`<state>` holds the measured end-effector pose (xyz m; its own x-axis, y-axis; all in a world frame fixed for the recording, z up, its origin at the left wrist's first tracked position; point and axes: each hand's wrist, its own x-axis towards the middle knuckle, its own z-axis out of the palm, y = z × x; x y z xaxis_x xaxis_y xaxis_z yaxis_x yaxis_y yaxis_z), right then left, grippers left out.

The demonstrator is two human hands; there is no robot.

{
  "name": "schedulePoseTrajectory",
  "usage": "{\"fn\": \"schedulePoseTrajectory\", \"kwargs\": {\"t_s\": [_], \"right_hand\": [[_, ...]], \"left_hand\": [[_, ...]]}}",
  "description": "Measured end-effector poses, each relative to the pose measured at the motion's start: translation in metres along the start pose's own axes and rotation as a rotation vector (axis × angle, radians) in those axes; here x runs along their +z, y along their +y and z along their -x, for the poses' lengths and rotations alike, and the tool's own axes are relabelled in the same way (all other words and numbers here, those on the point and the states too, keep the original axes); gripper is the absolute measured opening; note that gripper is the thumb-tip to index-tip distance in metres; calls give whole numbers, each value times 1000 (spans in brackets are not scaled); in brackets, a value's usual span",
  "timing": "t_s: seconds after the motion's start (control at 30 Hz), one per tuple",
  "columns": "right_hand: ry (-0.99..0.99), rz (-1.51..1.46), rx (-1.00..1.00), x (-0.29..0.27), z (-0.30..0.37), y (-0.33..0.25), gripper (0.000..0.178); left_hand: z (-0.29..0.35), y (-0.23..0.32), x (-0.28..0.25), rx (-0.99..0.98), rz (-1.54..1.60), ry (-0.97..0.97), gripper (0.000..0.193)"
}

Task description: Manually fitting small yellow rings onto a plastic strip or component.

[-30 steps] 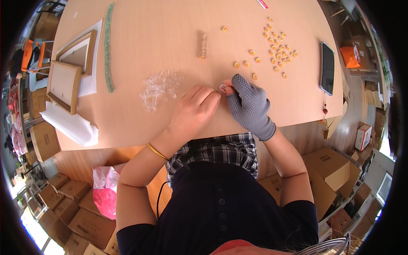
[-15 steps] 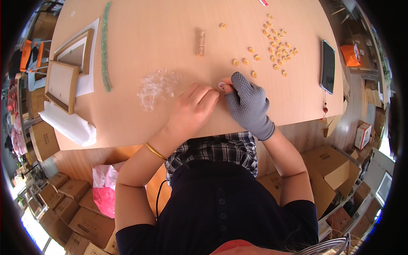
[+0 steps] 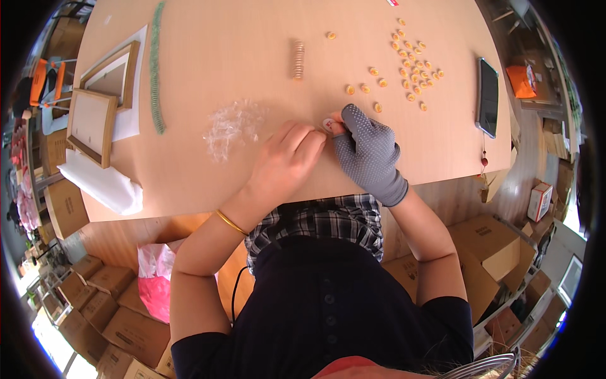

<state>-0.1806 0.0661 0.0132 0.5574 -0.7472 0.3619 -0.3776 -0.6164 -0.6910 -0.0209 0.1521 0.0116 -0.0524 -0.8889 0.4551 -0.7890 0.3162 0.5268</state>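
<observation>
My right hand [image 3: 371, 155], in a grey dotted glove with bare fingertips showing, pinches a small round white disc [image 3: 327, 124] with reddish marks. Just to its left, my bare left hand [image 3: 289, 155] has its thumb and fingers pressed together close to the disc's edge. Whatever lies between those fingertips is hidden or too small to make out. A loose heap of clear plastic bits [image 3: 235, 126] lies left of my left hand. Beyond both hands are several small round yellow-orange pieces [image 3: 382, 83] and a short copper-coloured coil or row of rings [image 3: 298, 60].
Wooden picture frames [image 3: 92, 126] and a white wrapped bundle [image 3: 104, 183] lie at the table's left, beside a long green strip [image 3: 156, 76]. A dark phone [image 3: 487, 98] with a beaded strap rests near the right edge. Cardboard boxes [image 3: 136, 335] crowd the floor.
</observation>
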Motion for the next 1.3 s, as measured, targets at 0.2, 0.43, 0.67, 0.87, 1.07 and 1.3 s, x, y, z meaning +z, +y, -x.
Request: {"fn": "schedulePoseTrajectory", "kwargs": {"t_s": [0.2,0.43,0.67,0.87,1.07,1.3], "right_hand": [[-48,-6,30,-3,0,-1,8],[-81,40,40,-5,-1,-1,7],[20,-75,31,0,1,4,11],[17,-31,23,-2,-1,0,13],[-5,-39,32,-2,0,3,11],[-63,-12,8,-7,-4,2,6]], "left_hand": [[-1,-3,1,13,1,0,19],[-1,-6,-7,25,5,-13,19],[0,-13,-8,109,-106,-63,28],[-1,-7,-3,70,-62,-22,23],[-4,-4,-4,52,-32,-32,23],[-3,-8,-4,83,-41,-55,21]]}}
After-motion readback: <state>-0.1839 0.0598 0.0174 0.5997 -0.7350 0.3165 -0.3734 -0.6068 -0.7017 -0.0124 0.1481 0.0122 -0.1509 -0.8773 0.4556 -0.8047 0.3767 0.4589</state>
